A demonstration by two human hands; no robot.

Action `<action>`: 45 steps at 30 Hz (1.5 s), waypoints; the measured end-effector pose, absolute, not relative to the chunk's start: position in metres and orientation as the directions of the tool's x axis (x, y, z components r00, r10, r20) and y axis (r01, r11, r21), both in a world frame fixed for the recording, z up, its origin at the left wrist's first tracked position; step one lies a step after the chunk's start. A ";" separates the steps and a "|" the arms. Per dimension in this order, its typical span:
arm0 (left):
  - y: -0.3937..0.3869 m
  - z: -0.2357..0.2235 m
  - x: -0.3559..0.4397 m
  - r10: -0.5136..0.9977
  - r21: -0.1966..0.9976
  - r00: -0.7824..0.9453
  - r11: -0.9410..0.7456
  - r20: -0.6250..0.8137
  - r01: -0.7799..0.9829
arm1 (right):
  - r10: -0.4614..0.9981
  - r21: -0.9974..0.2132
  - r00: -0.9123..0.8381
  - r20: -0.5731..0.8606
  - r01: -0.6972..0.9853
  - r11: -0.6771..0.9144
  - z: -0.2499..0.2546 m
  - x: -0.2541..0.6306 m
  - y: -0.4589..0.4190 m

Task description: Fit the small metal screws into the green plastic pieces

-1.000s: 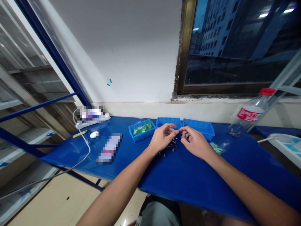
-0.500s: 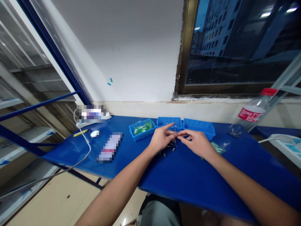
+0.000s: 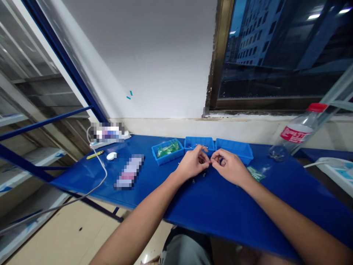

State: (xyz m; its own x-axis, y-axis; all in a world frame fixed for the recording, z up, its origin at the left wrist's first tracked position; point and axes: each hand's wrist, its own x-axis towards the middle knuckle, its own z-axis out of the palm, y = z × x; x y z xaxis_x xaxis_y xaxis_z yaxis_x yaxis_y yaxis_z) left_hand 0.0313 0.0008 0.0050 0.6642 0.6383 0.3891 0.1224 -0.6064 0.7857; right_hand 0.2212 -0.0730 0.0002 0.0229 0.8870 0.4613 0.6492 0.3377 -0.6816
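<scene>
My left hand (image 3: 193,162) and my right hand (image 3: 228,167) meet above the blue table (image 3: 220,206), fingers curled inward. Between their fingertips a tiny metal part (image 3: 211,158) glints, mostly hidden by the fingers. Scattered small metal parts (image 3: 199,177) lie on the tabletop just under my left hand, partly covered by it. Behind my hands stand an open blue plastic bin (image 3: 199,143) and a second blue bin (image 3: 234,154). A third blue bin (image 3: 167,152), holding green packets, stands to the left.
A clear plastic bottle (image 3: 296,132) with a red cap stands at the back right. A green packet (image 3: 256,173) lies nearby. Left of my hands are a white mouse (image 3: 111,156), a yellow utility knife (image 3: 94,155) and a blurred box (image 3: 129,172). A cable runs off the table's left side.
My left fingers have curled in from an extended position, and both hands have drawn closer around the small part. The view has shifted slightly.
</scene>
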 end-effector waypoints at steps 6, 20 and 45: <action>0.001 0.014 0.030 0.733 0.850 0.539 -0.524 0.415 0.059 | 0.900 -0.716 0.002 0.436 0.606 0.346 0.002 0.224 -0.075; 0.003 0.021 0.028 0.721 0.939 0.608 -0.313 0.333 -0.143 | 0.945 -0.870 0.064 0.322 0.414 0.268 -0.006 0.225 -0.069; 0.010 0.030 0.015 0.813 0.833 0.273 -0.550 0.515 0.065 | 0.612 -0.168 -0.684 0.397 0.602 0.781 0.000 0.146 -0.094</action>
State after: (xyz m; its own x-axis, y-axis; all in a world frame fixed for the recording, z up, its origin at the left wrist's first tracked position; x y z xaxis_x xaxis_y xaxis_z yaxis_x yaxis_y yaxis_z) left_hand 0.0154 0.0105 0.0298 0.2728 0.8126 0.5151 0.0648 -0.5497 0.8329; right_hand 0.1464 -0.0939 -0.0003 -0.6836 0.6123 0.3973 0.6017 0.7808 -0.1682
